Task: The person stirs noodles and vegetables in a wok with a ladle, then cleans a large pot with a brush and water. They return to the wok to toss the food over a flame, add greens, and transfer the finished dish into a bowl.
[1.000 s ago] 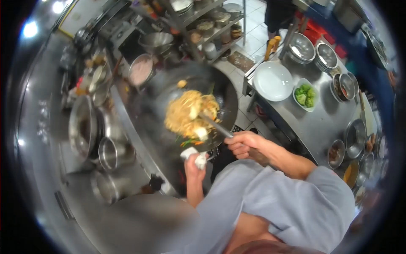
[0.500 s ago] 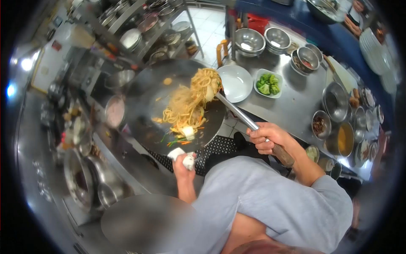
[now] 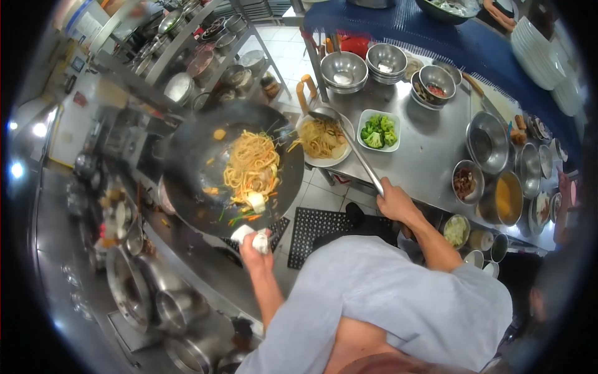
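Wrapped round a white cloth (image 3: pixel 242 234) at the wok's near rim, my left hand (image 3: pixel 255 249) is closed. The dark wok (image 3: pixel 187 181) is tilted, with noodles (image 3: pixel 252 165), carrot strips and a pale vegetable piece inside. My right hand (image 3: pixel 393 198) is closed round the handle of a metal ladle (image 3: pixel 364 161). The ladle's bowl rests over the far edge of a white plate (image 3: pixel 344 155), which now holds a heap of noodles (image 3: pixel 321 138). Some strands hang between the plate and the wok's rim.
Broccoli (image 3: pixel 378 131) in a square white dish stands right of the plate on the steel table (image 3: pixel 414 159). Stacked metal bowls (image 3: pixel 344 70) are behind. Further right are a bowl of yellow liquid (image 3: pixel 501 199) and a knife. A person's arms (image 3: pixel 501 14) show at top right.
The ladle has swung from over the wok to the plate, and noodles now lie on the plate. Both hands and the wok appear further left and nearer the plate.
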`<state>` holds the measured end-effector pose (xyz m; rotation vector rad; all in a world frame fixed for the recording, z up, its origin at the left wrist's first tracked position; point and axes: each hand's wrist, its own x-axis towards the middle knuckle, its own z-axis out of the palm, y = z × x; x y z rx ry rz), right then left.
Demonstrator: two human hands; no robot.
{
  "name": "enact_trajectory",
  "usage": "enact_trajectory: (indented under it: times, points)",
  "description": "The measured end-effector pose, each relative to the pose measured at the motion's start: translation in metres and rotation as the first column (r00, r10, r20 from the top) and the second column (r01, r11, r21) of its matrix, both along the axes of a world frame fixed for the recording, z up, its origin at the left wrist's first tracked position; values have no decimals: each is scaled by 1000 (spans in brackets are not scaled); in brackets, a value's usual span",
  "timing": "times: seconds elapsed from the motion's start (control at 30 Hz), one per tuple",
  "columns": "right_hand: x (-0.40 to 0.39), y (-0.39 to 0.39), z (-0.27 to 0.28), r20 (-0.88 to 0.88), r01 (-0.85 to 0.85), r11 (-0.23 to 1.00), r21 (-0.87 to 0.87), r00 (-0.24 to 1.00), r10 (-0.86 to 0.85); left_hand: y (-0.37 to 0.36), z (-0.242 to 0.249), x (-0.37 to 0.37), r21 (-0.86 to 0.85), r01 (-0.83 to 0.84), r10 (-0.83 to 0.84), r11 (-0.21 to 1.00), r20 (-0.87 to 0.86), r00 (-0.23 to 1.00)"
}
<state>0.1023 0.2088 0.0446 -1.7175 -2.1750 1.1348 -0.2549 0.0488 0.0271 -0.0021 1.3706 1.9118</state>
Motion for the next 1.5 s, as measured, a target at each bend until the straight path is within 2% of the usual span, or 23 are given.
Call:
enact_trajectory:
  times: [0.17, 0.23, 0.3, 0.33, 0.37, 0.47, 0.53, 0.6, 0.67, 0.73, 0.8, 0.87, 0.93, 1.0, 1.07, 1.13, 1.2, 1.27, 1.33, 1.4, 1.43, 1.5]
  points:
    - [14, 2, 36, -80, -36, 999, 9, 996, 37, -2, 6, 5, -30, 8, -7, 1000, 49, 999]
    - [4, 8, 39, -141, -89, 996, 23, 986, 91, -9, 5, 8, 17, 83, -83, 996, 58, 995]
    - [-14, 17, 38, -369, -158, 986, -50, 921, 129, -8, 11, 19, 2, 48, -48, 999, 57, 997]
    - [-28, 23, 44, -373, -182, 982, -45, 915, 152, -4, 21, 29, -14, 21, -21, 1000, 31, 999]
    - [-48, 32, 54, -353, -148, 982, -113, 930, 100, -7, 21, 32, -5, 41, -40, 999, 64, 997]
    - [-104, 52, 62, -350, -144, 976, -161, 933, 80, -8, 43, 45, 78, 75, -80, 994, 68, 994]
    - [-127, 58, 58, -419, -286, 898, -335, 899, 130, -6, 43, 46, 90, 97, -103, 991, 62, 993]
    - [-135, 47, 52, -458, -352, 868, -350, 873, 169, -5, 40, 46, 108, 118, -127, 987, 80, 989]
    - [-123, 29, 44, -305, -536, 814, -224, 832, 463, 0, 39, 43, 73, 109, -115, 991, 89, 989]
    - [-85, 16, 10, -189, -647, 752, 127, 728, 659, 2, 35, 40, 90, 93, -102, 992, 104, 989]
    - [-45, 22, 20, 115, -600, 800, -4, 794, 597, 4, 43, 40, 60, 108, -112, 992, 76, 991]
    - [1, 45, 12, 278, -531, 802, 275, 842, 462, 0, 43, 37, 60, 104, -108, 993, 84, 991]
    - [27, 72, 8, 403, -512, 760, 400, 843, 356, -4, 36, 33, 67, 106, -110, 992, 64, 992]
    - [10, 78, 29, 380, -471, 756, 454, 870, 313, -3, 42, 36, 52, 128, -132, 990, 86, 987]
    - [-28, 72, 39, 274, -422, 794, 437, 903, 329, -4, 38, 36, 59, 90, -96, 994, 122, 988]
    - [-72, 56, 49, 172, -312, 913, 262, 946, 274, -2, 40, 41, 62, 98, -105, 993, 106, 989]
    - [-94, 38, 60, 89, -367, 911, 186, 930, 356, -1, 46, 45, 54, 70, -74, 996, 82, 994]
    - [-77, 28, 38, 111, -417, 881, 224, 909, 402, 0, 50, 43, 72, 57, -62, 996, 72, 996]
    - [-33, 36, 19, 205, -439, 859, 263, 896, 395, -2, 46, 35, 108, 103, -114, 989, 100, 988]
    - [21, 62, -1, 286, -406, 824, 396, 907, 310, 1, 51, 36, 85, 77, -85, 993, 90, 992]
    - [21, 67, 8, 286, -411, 821, 395, 905, 315, 2, 53, 36, 56, 70, -75, 996, 80, 994]
    - [31, 71, 34, 402, -406, 806, 431, 886, 231, -1, 43, 34, 19, 73, -74, 997, 77, 994]
